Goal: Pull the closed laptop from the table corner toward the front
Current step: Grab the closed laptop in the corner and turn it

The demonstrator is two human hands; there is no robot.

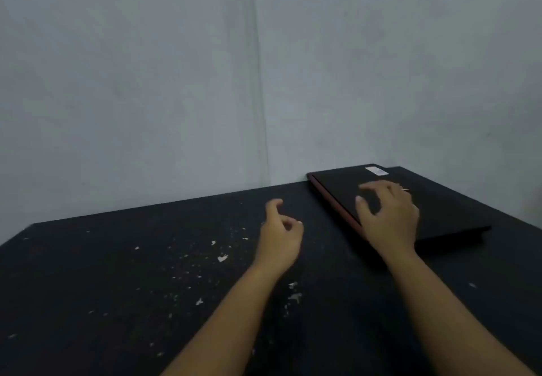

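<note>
A closed black laptop (443, 208) with a red edge and a small white sticker lies flat at the far right corner of the black table (117, 287), against the wall. My right hand (387, 217) hovers over the laptop's lid, fingers spread and curled, holding nothing. My left hand (278, 235) floats over the bare table just left of the laptop, its fingers loosely curled and apart, with nothing in it. Whether the right fingertips touch the lid cannot be told.
The table top is worn, with several pale chipped spots across its middle and left. Grey walls (146, 82) meet in a corner behind the table. The table's right edge runs close beside the laptop.
</note>
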